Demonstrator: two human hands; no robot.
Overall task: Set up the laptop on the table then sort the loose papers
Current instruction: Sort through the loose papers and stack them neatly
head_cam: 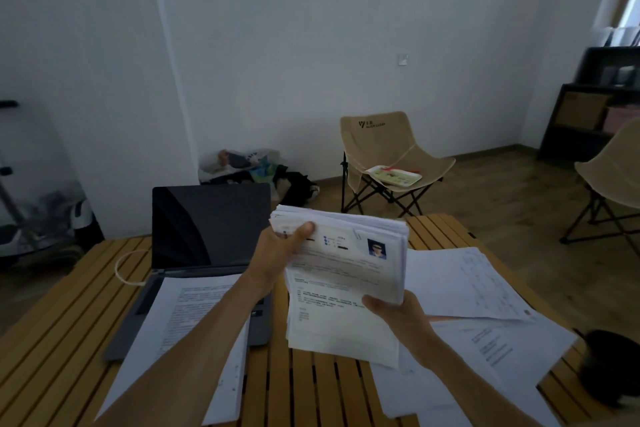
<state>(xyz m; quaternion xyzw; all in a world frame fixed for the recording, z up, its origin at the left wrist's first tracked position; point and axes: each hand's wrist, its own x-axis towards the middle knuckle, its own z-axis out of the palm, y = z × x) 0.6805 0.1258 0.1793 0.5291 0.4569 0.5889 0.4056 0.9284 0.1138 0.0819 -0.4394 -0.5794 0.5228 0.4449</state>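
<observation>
Both hands hold a thick stack of papers [346, 274] above the slatted table [62, 340]: left hand [277, 253] grips its far left corner, thumb on top; right hand [394, 312] clasps its near right edge. The open laptop [207, 236] stands left, a sheet [187, 333] covering its keyboard; loose sheets [467, 288] lie at right.

A thick stack of printed papers [346, 274] is gripped between both hands, tilted up; an open grey laptop [204, 253], screen dark, sits left of the left hand [277, 253].
</observation>
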